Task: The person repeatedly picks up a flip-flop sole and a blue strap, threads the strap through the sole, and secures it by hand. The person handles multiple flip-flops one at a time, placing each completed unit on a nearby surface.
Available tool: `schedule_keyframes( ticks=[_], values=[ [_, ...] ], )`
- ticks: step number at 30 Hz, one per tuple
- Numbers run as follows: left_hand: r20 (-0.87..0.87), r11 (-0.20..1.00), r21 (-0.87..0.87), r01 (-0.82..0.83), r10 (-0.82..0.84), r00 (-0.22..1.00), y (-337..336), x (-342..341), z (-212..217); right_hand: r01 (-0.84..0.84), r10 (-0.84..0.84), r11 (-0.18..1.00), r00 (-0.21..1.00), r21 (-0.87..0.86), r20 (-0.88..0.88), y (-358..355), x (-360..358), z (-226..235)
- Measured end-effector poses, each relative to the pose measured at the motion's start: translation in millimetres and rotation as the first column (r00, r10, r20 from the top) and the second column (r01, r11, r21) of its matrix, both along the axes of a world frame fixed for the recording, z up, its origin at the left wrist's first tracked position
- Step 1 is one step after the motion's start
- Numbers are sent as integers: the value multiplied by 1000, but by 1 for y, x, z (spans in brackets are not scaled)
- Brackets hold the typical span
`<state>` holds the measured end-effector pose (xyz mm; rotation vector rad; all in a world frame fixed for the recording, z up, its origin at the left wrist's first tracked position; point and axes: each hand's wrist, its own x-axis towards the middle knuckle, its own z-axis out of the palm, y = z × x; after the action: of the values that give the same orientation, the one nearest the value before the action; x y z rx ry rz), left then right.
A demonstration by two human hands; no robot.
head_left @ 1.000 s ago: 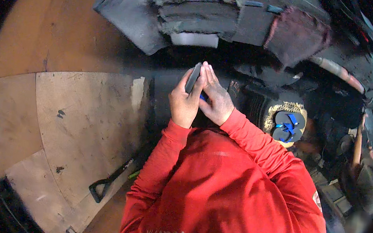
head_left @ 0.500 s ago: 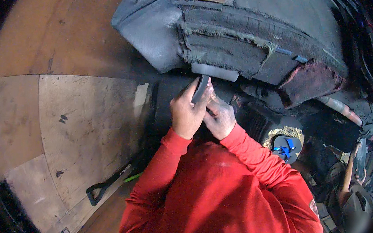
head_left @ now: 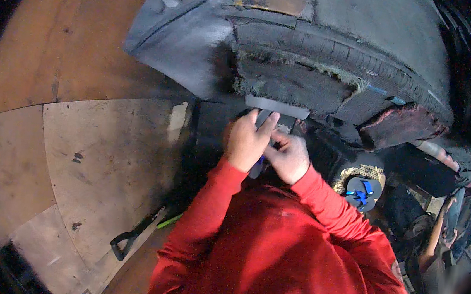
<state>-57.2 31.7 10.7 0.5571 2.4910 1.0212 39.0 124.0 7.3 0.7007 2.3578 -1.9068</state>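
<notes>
My left hand [head_left: 245,142] is closed around a dark grey flat piece [head_left: 262,117], seen edge-on, which looks like a flip-flop sole. Its lower end, with a bit of blue-purple, shows below my fingers. Close on the right, my right hand [head_left: 289,156] has its fingers curled in at the same piece; their tips are partly hidden and slightly blurred. Just beyond my fingertips, a light grey roller [head_left: 277,107] sticks out beneath a worn, dust-covered, carpet-lined hood [head_left: 292,79]. The sole's upper end is at or very near the roller; contact cannot be made out.
On the right, dark flip-flops with blue straps [head_left: 363,193] lie on a yellowish mesh surface [head_left: 363,171]. A reddish ragged flap [head_left: 402,128] hangs from the hood. Wooden panels [head_left: 111,158] stand left, near a black D-shaped handle [head_left: 121,246]. Another person's arm [head_left: 435,234] is at far right.
My hands have shifted slightly right and down in the picture, along with the view of the hood. The sole is turned, and its lower end now shows below my hands.
</notes>
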Motion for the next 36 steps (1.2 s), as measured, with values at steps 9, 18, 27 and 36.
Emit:
schedule_keyframes(
  ticks=[9, 18, 27, 36],
  values=[
    [237, 819, 546, -179, 54, 970, -12, 25, -7, -56, 147, 841, 981, 538, -128, -5, 18, -13],
    [308, 654, 714, -249, 25, 951, -28, 46, -6, 67, 319, 584, 898, 809, -304, -6, 27, -29],
    [-159, 743, 669, 8, 132, 978, -62, 50, -2, 103, -188, 36, 978, -994, 94, 3, 19, -38],
    [-389, 961, 263, 84, 26, 921, -29, 29, 26, 2, -135, -4, 991, -1000, 3, 11, -21, -76]
  ],
)
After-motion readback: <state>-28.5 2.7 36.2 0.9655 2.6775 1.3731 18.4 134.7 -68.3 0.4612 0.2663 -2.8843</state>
